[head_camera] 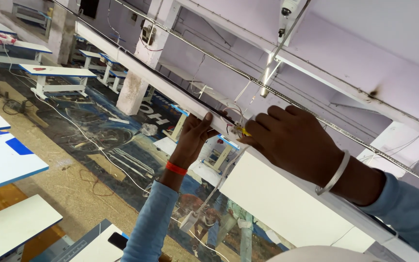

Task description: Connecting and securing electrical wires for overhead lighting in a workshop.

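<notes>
Both hands are raised to a long white overhead channel (136,65) that runs from upper left to lower right. My left hand (194,138), with a red band on the wrist, grips the channel's end where red and black wires (230,122) come out. My right hand (292,143), wearing a silver bangle, pinches a small yellow-handled tool (242,131) at those wires. A second white channel section (287,199) continues below my right hand. A white cable (214,191) hangs down from the joint.
White-topped work tables (56,71) with blue edges stand in rows on the floor below, more at the left edge (3,157). A printed tarp (122,140) and loose cables lie on the floor. A pillar (139,73) rises behind. A metal ceiling rail (267,87) runs above.
</notes>
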